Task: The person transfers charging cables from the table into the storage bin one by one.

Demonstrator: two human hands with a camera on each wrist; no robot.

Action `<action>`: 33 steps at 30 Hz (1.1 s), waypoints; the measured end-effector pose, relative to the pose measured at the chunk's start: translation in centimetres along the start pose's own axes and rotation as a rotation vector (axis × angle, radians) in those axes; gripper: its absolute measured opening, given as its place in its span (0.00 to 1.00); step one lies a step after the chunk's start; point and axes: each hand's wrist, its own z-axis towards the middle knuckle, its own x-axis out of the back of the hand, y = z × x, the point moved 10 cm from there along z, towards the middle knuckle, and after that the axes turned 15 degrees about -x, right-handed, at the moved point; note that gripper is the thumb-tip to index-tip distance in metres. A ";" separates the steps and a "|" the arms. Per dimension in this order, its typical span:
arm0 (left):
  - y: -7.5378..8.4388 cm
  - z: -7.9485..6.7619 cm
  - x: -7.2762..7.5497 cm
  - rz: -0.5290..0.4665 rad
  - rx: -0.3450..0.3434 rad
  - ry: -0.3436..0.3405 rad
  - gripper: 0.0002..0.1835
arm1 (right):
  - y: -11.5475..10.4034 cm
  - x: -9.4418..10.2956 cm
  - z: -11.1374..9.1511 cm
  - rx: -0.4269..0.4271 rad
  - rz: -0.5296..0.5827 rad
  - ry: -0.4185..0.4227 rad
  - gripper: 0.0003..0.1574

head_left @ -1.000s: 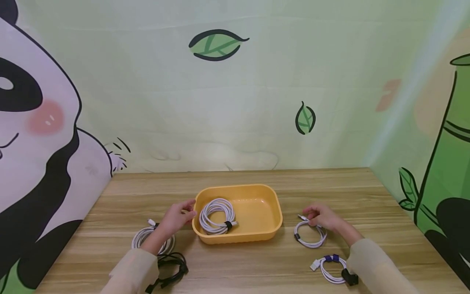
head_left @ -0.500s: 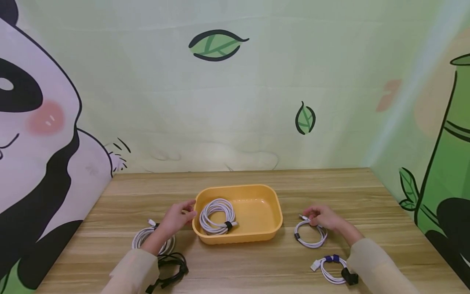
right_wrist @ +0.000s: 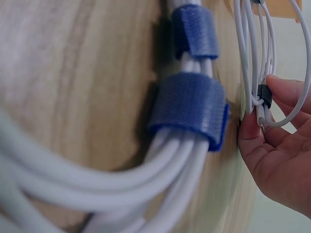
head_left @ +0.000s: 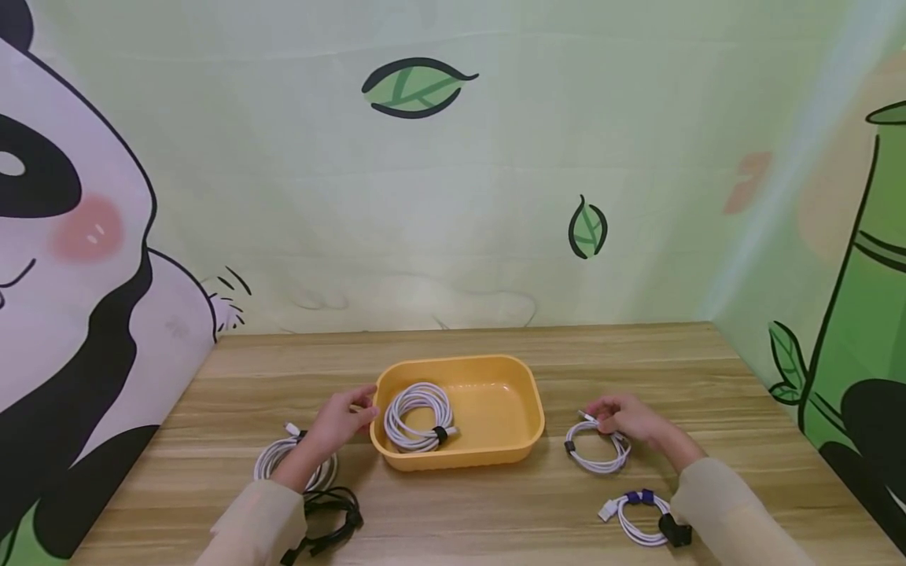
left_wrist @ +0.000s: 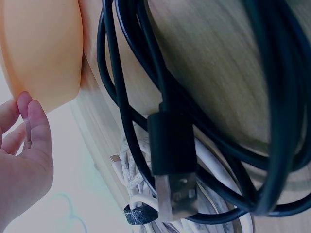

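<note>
At the left end of the yellow plastic basket (head_left: 495, 454), my left hand (head_left: 338, 423) holds the rim with its fingertips; the left wrist view shows these fingers (left_wrist: 40, 121) against the basket's outer wall. A coiled white cable (head_left: 419, 442) with a black tie lies inside, on the left. To the right of the basket, my right hand (head_left: 626, 417) pinches the far side of a thinner white cable coil (head_left: 598, 470). In the right wrist view, thumb and fingers close around this coil beside a black strap (right_wrist: 264, 94).
Under my left forearm lie a grey-white cable coil (head_left: 267, 457) and a black USB cable (head_left: 347, 528). Nearer me on the right, a white cable with blue straps (head_left: 640, 498) sits by my sleeve. A printed cloth backdrop (head_left: 495, 196) rises behind the wooden table (head_left: 453, 511).
The thin white coil has shifted very slightly left and up at its near side, with my right hand still holding it. My left hand and the basket stay in place.
</note>
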 end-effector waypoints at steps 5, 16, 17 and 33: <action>0.0 0.0 0.0 -0.003 -0.002 0.004 0.24 | 0.3 0.1 0.1 -0.035 0.035 -0.004 0.23; 0.2 0.0 0.0 -0.002 -0.014 0.002 0.24 | 0.6 0.3 -0.1 -0.076 0.120 -0.012 0.25; 0.2 -0.1 0.0 -0.002 -0.018 0.001 0.24 | 0.5 0.3 -0.2 -0.075 0.124 -0.014 0.25; 0.3 0.0 0.1 -0.006 -0.018 0.001 0.24 | 0.4 0.9 -0.4 -0.113 0.238 -0.017 0.29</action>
